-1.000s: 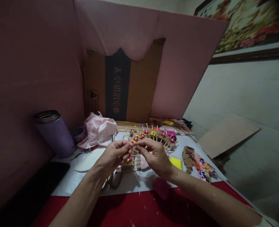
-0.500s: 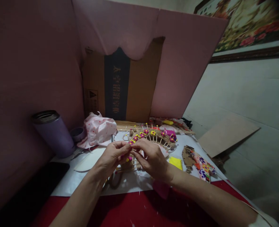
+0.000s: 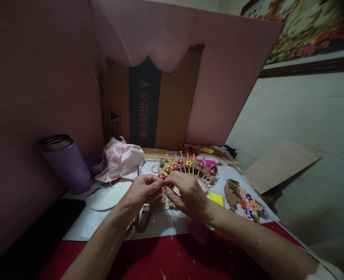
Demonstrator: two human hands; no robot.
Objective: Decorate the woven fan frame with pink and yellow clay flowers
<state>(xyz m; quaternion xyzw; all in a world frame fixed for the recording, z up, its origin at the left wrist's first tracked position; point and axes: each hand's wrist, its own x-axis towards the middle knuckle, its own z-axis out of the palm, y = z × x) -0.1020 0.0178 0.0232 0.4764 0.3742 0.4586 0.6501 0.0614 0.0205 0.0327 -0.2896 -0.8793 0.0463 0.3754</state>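
Observation:
My left hand (image 3: 143,189) and my right hand (image 3: 186,193) meet in the middle, each with thumb and forefinger pinched together. What lies between the fingertips is too small to make out. A bit of magenta shows by my left fingers. Right behind the hands curves a twine-wrapped arch (image 3: 208,177) with short pale sticks along its inner and outer sides. Small magenta and yellow clay flowers (image 3: 188,163) run along its top. Its lower left part is partly hidden by my hands.
A purple tumbler (image 3: 67,167) and polka-dot cloth (image 3: 121,159) stand at the left, near a dark flat object (image 3: 58,214) and white oval piece (image 3: 112,196). At right lie a yellow packet (image 3: 216,199), torn cardboard (image 3: 232,194) and a flowered packet (image 3: 252,206). Pink panels rise behind.
My right fingertips have shifted very slightly, still close to the left ones. The view has moved a touch; the arch and the other things stay in place.

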